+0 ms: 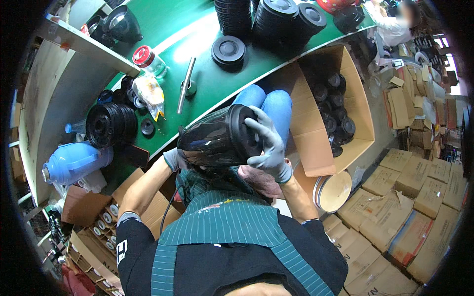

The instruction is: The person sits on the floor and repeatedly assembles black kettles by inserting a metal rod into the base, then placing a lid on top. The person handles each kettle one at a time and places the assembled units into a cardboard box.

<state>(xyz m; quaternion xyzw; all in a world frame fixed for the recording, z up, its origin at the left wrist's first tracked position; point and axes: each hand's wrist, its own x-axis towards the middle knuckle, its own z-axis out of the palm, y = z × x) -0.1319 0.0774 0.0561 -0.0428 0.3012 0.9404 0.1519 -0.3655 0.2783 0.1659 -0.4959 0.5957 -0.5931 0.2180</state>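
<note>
A dark, see-through jug lies on its side above my lap, a black round lid at its right end. My left hand, in a grey glove, is closed round the jug's left end, its fingers partly hidden behind it. My gloved right hand grips the lid, fingers over its top and thumb at the lower rim. On the green table ahead, a short stack of black lids sits near a metal tube leaning on a small green cup-like piece.
Tall stacks of black lids stand on the green table. A red-lidded jar, black discs and a blue flask are to the left. An open carton of black parts stands at right, beside a round tub and stacked boxes.
</note>
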